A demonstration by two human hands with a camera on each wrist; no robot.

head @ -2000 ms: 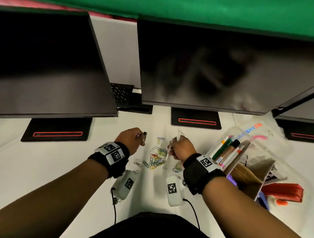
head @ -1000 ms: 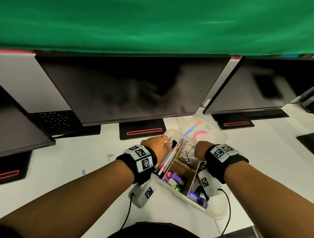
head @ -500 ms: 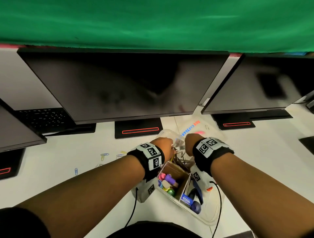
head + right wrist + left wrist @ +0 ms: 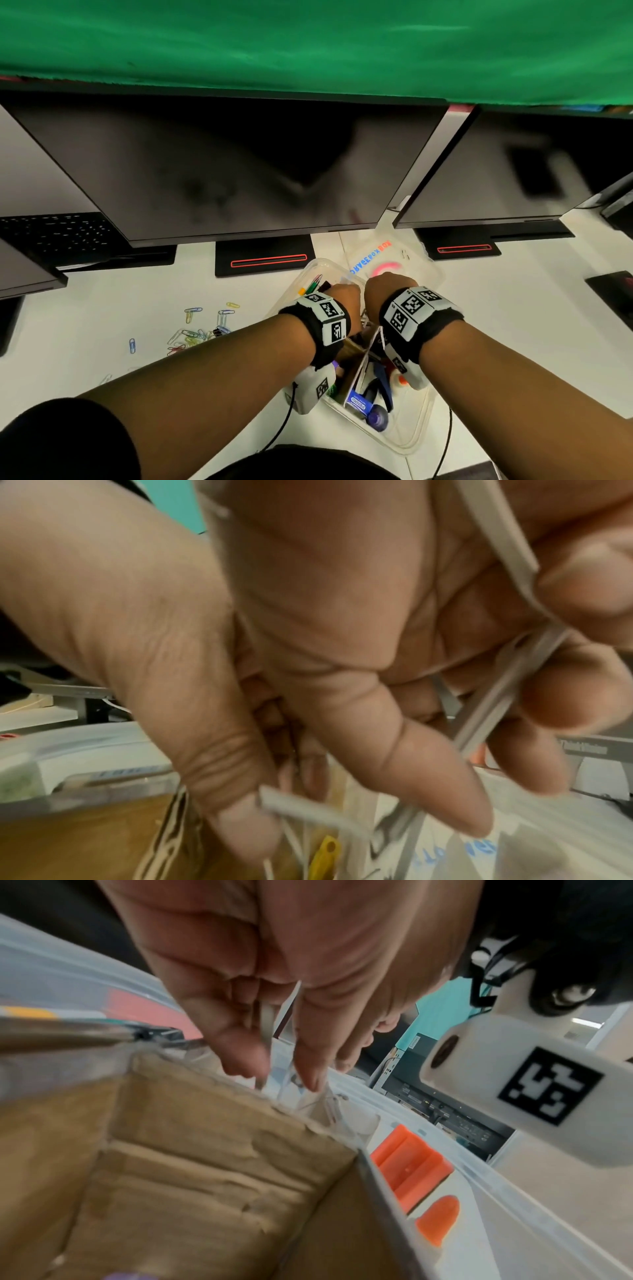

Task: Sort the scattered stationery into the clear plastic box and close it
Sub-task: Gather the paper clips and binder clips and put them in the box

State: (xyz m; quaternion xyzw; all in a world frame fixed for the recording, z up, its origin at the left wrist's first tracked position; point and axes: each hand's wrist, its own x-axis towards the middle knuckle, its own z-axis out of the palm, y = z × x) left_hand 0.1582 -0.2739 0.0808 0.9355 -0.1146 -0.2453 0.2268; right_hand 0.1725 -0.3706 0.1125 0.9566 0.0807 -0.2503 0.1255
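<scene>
The clear plastic box [image 4: 416, 440] stands open on the white desk, with cardboard dividers [image 4: 205, 1150], pens [image 4: 313, 286] and other stationery inside. Both hands hover close together over its far end. My left hand [image 4: 344, 298] pinches the edge of a small clear plastic bag [image 4: 267, 1020] between thumb and fingers [image 4: 240, 1053]. My right hand [image 4: 383, 287] grips the same bag [image 4: 308, 811], its white strip running across the curled fingers [image 4: 565, 696]. What is in the bag is hidden. Several coloured paper clips [image 4: 195, 335] lie scattered on the desk to the left.
The box lid [image 4: 387, 260], with coloured lettering, lies flat behind the box. Dark monitors [image 4: 222, 164] on black stands [image 4: 267, 260] line the back of the desk. A keyboard [image 4: 51, 233] sits far left. An orange latch [image 4: 411, 1161] shows on the box wall.
Two seconds ago both hands were at the paper clip pile. They have moved right to the box, and in the last half second have drawn closer together over its far end.
</scene>
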